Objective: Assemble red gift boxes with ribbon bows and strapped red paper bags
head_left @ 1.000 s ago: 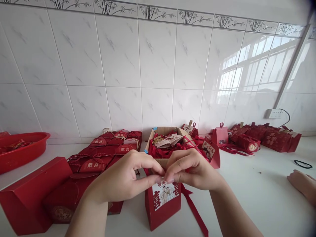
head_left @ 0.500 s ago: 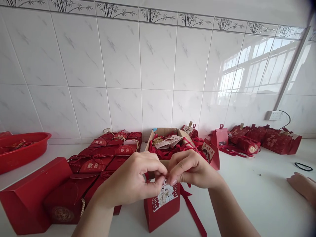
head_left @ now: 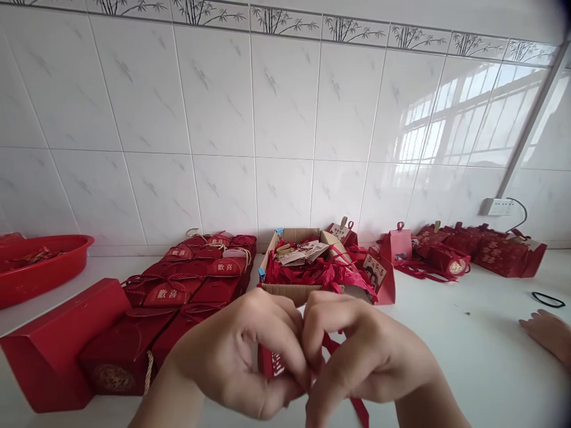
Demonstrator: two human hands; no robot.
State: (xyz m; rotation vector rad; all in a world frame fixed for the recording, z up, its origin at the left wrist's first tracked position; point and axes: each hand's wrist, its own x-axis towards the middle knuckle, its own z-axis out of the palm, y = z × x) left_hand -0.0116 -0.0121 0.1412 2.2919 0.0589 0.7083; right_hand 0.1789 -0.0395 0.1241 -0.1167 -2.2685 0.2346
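Note:
My left hand (head_left: 241,351) and my right hand (head_left: 361,351) meet low in the middle, fingers curled and pressed together over a small red gift box (head_left: 271,362). Only a corner of that box with a bit of its white label shows between the hands. A red ribbon (head_left: 357,407) trails from it toward the lower right. Both hands grip the top of the box, which stands on the white counter (head_left: 468,351). Behind the hands is a cardboard box (head_left: 289,291) full of red ribbons and tags.
Closed red boxes (head_left: 196,279) lie in rows on the left, with larger red boxes (head_left: 57,345) in front. A red basin (head_left: 40,267) sits far left. More red boxes (head_left: 491,252) line the wall at right. Another person's hand (head_left: 546,333) rests by a black band (head_left: 548,299).
Both hands have dropped lower and closed tighter over the small red box, which is now mostly hidden. Its label, seen plainly earlier, barely shows.

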